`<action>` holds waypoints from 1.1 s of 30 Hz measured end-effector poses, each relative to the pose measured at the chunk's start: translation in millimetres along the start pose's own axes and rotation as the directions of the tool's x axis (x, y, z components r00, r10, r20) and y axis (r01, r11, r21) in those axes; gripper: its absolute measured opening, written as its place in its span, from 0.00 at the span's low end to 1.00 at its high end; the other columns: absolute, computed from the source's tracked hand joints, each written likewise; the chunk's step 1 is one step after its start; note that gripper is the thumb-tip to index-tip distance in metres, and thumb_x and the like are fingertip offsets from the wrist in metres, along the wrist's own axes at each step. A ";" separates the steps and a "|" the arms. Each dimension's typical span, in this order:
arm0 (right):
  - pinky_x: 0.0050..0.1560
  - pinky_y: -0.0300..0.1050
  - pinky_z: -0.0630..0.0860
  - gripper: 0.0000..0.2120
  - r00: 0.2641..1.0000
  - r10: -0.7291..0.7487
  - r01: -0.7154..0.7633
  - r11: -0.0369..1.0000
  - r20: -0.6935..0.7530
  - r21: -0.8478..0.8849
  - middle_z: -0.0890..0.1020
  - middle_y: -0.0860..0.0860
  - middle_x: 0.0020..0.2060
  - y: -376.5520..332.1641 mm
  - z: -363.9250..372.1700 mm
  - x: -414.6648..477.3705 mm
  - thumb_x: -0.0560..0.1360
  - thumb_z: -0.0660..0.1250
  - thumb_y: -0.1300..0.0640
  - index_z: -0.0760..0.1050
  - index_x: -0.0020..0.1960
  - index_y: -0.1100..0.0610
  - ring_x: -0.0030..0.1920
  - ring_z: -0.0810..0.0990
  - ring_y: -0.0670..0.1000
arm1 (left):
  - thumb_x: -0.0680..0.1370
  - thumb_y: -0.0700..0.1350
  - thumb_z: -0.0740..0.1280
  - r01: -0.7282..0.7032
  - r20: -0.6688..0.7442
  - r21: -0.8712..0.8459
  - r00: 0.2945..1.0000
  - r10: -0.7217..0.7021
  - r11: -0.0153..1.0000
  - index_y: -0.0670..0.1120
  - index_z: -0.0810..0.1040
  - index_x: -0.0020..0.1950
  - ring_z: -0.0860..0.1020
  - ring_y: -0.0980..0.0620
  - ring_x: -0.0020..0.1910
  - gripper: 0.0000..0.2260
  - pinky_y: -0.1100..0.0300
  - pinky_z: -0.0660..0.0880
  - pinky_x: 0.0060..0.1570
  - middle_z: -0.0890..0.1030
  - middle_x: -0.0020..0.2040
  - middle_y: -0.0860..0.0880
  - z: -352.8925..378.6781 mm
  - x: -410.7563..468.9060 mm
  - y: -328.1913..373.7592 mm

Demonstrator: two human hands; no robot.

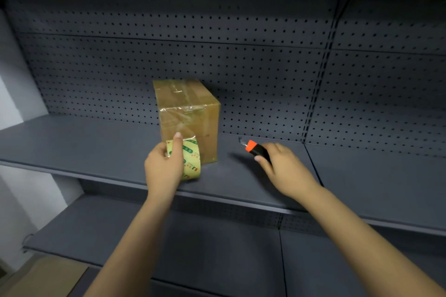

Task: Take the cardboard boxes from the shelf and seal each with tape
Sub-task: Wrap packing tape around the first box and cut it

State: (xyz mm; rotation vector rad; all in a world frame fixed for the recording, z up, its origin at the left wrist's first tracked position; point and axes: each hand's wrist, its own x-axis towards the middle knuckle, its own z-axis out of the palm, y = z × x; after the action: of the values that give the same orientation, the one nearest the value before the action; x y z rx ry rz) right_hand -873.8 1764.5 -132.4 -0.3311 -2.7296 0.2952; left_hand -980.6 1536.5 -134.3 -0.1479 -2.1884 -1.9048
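Brown cardboard box (188, 118) stands upright on the dark grey metal shelf (72, 144), close to the perforated back panel (169, 55). Clear tape (179, 106) already runs over its top and down the front face, wrinkled and glossy. Left hand (164, 166) grips a roll of clear packing tape (190, 160) with green print, index finger laid straight up across the roll's front, other fingers curled round it. Roll sits low against the box's front face; a strip of tape stretches from roll up onto the box. Right hand (282, 166) is to the right of the box, apart from it, fingers wrapped round a black utility knife (255, 149) with an orange tip, its metal blade pointing up-left toward the box but not touching it. Lower shelf (217, 248) shows beneath both forearms. Another brown carton (43, 277) shows at bottom left, partly cut off.
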 end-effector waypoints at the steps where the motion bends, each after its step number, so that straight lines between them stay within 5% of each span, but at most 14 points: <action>1: 0.55 0.48 0.71 0.20 0.997 -0.072 0.072 0.997 -0.029 -0.014 0.76 0.53 0.56 -7.0 -5.0 1.9 0.83 0.52 0.46 0.68 0.68 0.57 0.57 0.73 0.55 | 0.80 0.61 0.61 -0.005 -0.026 0.036 1.000 0.006 0.999 0.42 0.68 0.40 0.71 0.49 0.33 0.22 0.55 0.67 0.35 0.72 0.34 0.47 -1.2 -0.7 1.2; 6: 0.51 0.52 0.73 0.20 0.944 -0.316 0.317 0.948 -0.091 -0.008 0.77 0.51 0.56 -57.6 -29.9 14.2 0.84 0.49 0.47 0.67 0.70 0.54 0.55 0.76 0.55 | 0.81 0.58 0.59 -0.065 -0.092 -0.019 0.994 0.063 0.998 0.46 0.68 0.54 0.77 0.52 0.37 0.15 0.57 0.69 0.35 0.78 0.40 0.48 -5.2 -4.5 6.1; 11: 0.35 0.48 0.64 0.16 0.880 -0.472 0.466 0.880 -0.053 -0.093 0.74 0.50 0.43 -97.3 -37.8 35.7 0.83 0.51 0.45 0.65 0.61 0.55 0.40 0.73 0.55 | 0.83 0.54 0.59 -0.055 -0.104 -0.057 0.993 0.049 0.997 0.48 0.69 0.52 0.75 0.56 0.32 0.10 0.64 0.67 0.28 0.78 0.36 0.50 -2.9 -4.3 9.3; 16: 0.40 0.49 0.73 0.15 0.801 -0.599 0.579 0.779 -0.012 -0.238 0.79 0.52 0.49 -115.8 -39.8 56.8 0.83 0.51 0.43 0.66 0.58 0.54 0.47 0.77 0.55 | 0.82 0.51 0.60 -0.014 -0.089 -0.117 0.996 0.003 0.993 0.50 0.71 0.50 0.72 0.60 0.25 0.06 0.65 0.69 0.25 0.77 0.34 0.51 0.3 -1.2 8.9; 27: 0.36 0.46 0.65 0.13 0.755 -0.655 0.630 0.703 0.044 -0.330 0.78 0.52 0.47 -125.3 -37.3 77.6 0.83 0.52 0.44 0.64 0.58 0.53 0.47 0.78 0.56 | 0.82 0.49 0.60 -0.014 -0.121 -0.119 0.993 0.000 0.993 0.51 0.70 0.45 0.70 0.53 0.29 0.06 0.58 0.68 0.30 0.73 0.31 0.52 1.9 4.9 8.6; 33: 0.34 0.46 0.68 0.13 0.767 -0.641 0.617 0.716 0.043 -0.328 0.71 0.48 0.39 -124.8 -39.3 78.7 0.83 0.52 0.44 0.64 0.59 0.53 0.38 0.72 0.54 | 0.81 0.47 0.59 -0.008 -0.108 -0.132 0.994 -0.006 0.991 0.50 0.70 0.46 0.68 0.52 0.29 0.05 0.58 0.66 0.30 0.71 0.31 0.50 1.8 9.0 7.3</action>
State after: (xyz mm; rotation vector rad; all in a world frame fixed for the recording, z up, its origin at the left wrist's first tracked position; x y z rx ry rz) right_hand -953.2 1673.2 -39.3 0.5133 -2.6142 -0.3569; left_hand -987.8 1538.7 -125.3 -0.0665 -1.9930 -2.0079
